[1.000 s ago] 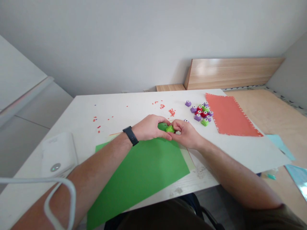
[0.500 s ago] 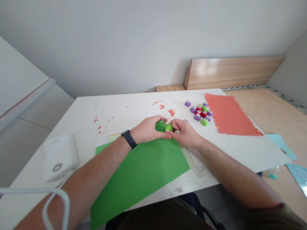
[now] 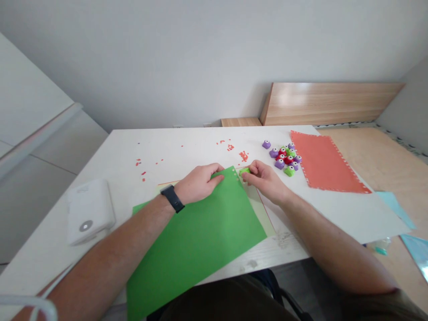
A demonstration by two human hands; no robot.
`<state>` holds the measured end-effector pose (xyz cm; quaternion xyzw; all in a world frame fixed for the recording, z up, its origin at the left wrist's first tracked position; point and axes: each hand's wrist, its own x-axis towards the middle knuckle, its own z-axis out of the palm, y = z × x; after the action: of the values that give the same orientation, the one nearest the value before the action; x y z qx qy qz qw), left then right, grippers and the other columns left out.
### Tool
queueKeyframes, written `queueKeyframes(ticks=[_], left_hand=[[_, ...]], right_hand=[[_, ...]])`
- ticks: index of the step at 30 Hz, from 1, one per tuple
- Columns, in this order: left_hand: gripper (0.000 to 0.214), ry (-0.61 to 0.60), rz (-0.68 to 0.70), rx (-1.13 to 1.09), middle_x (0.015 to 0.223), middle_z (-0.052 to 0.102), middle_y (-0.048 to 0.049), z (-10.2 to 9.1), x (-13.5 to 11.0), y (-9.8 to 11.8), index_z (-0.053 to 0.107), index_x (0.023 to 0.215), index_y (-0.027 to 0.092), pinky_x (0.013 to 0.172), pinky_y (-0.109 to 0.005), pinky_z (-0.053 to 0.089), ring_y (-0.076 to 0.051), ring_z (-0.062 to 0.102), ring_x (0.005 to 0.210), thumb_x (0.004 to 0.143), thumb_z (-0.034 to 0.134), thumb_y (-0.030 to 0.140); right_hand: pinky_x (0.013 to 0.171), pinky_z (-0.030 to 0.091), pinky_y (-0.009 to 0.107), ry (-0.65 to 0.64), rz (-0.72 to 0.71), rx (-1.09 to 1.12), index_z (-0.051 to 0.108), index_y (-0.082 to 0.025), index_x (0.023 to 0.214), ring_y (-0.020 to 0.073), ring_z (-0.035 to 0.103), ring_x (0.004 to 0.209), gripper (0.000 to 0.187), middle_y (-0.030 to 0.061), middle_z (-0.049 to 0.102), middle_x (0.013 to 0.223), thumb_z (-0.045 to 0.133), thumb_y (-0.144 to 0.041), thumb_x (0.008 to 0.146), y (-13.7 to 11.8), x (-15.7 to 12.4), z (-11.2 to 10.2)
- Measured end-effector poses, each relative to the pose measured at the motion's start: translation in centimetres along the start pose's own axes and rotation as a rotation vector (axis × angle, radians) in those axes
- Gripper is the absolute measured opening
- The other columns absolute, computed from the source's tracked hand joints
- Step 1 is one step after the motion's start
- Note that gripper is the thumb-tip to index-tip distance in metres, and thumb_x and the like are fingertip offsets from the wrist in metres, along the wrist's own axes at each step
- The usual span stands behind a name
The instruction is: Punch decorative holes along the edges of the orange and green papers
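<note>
My left hand [image 3: 200,183] is closed on the far edge of a green sheet of paper [image 3: 200,236], thumb on top. Small punched holes show along that sheet's far right corner. Just right of the corner, my right hand [image 3: 265,178] grips a light green craft punch [image 3: 245,171] between thumb and fingers, partly hidden by them. The punch is apart from the sheet's edge. Beneath the green sheet lies a pale yellow sheet [image 3: 264,214] with a thin red edge showing.
Several purple, red and green punches [image 3: 280,164] cluster at the back right. Beside them lies an orange-red sheet [image 3: 329,162] with punched edges. Orange paper bits [image 3: 244,156] are scattered across the white table [image 3: 187,156]. A white device [image 3: 90,209] with a cable stands at left.
The punch has come off the green sheet and moved right with my right hand. The sheet's corner, curled up before, now lies flatter, and its holes show. My hands have moved apart.
</note>
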<state>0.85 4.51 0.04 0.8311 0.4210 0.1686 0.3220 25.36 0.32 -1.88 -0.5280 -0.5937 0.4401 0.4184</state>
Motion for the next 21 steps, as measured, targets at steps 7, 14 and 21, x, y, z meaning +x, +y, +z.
queueKeyframes(ticks=[7, 14, 21], left_hand=[[0.033, -0.003, -0.014, 0.021, 0.102, 0.078, -0.0049, -0.1, -0.4, 0.0, 0.071, 0.111, 0.023, 0.081, -0.037, 0.053, -0.025, 0.07, 0.089, 0.098, 0.049, 0.044], [0.033, 0.022, -0.009, 0.051, 0.109, 0.077, -0.0057, -0.1, -1.4, 0.1, 0.069, 0.116, 0.024, 0.085, -0.038, 0.053, -0.026, 0.071, 0.096, 0.1, 0.046, 0.042], [0.034, 0.078, 0.005, 0.134, 0.122, 0.073, -0.0098, 0.1, -2.9, -0.3, 0.062, 0.126, 0.023, 0.097, -0.045, 0.053, -0.029, 0.069, 0.11, 0.101, 0.047, 0.039]], right_hand=[[0.067, 0.044, 0.03, -0.02, 0.047, 0.16, 0.041, -0.024, 0.077, 0.0152, 0.058, 0.071, 0.039, -0.0019, 0.062, 0.074, 0.072, -0.044, 0.088, 0.0, 0.1, -0.1], [0.061, 0.043, 0.028, 0.022, 0.024, 0.197, 0.047, -0.024, 0.09, 0.0138, 0.058, 0.069, 0.033, -0.0034, 0.064, 0.078, 0.074, -0.042, 0.087, 0.4, 0.5, -0.2], [0.06, 0.047, 0.028, 0.074, 0.03, 0.229, 0.049, -0.024, 0.101, 0.015, 0.063, 0.073, 0.036, -0.0042, 0.062, 0.079, 0.074, -0.045, 0.086, 0.2, 0.7, -0.1]])
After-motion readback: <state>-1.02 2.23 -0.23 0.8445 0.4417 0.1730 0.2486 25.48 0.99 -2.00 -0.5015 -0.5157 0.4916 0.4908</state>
